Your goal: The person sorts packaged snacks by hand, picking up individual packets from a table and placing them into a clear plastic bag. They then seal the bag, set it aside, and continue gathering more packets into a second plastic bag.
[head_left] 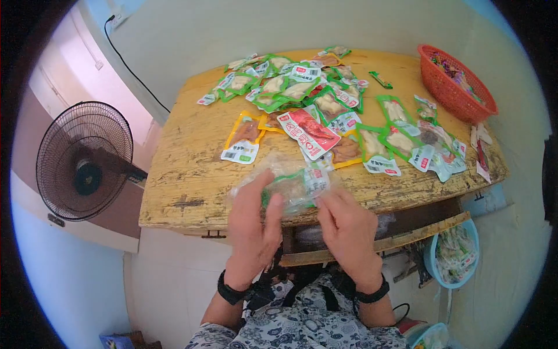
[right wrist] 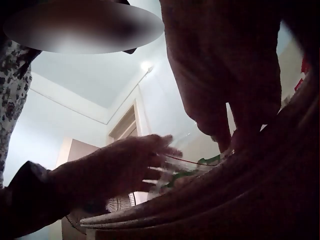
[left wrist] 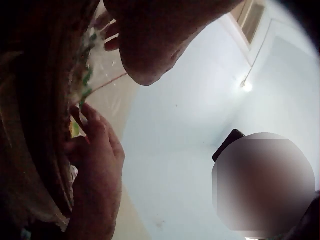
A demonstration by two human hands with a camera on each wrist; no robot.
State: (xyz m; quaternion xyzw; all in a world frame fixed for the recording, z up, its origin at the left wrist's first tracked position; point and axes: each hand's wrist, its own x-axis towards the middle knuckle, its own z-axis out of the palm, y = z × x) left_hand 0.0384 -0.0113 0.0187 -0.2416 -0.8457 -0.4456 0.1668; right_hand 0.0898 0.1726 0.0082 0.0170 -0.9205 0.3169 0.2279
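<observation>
A clear plastic bag (head_left: 239,185) with a green-edged food packet (head_left: 290,187) in it lies at the table's front edge, between my hands. My left hand (head_left: 251,224) rests against the bag's left side, its thumb apart from the fingers. In the right wrist view, the fingers of that left hand (right wrist: 117,162) look fairly straight beside the plastic. My right hand (head_left: 350,230) pinches the bag's right end near the packet's white label, thumb against bent fingers. A thin reddish line (right wrist: 192,160) runs across the plastic between the hands.
Many sealed food packets (head_left: 276,87) pile up on the worn wooden table (head_left: 180,174). A red-and-white packet (head_left: 309,132) lies nearest the bag. An orange basket (head_left: 427,72) stands at back right. Below are an open drawer (head_left: 401,237) and a blue basin (head_left: 429,259); a fan (head_left: 87,163) stands left.
</observation>
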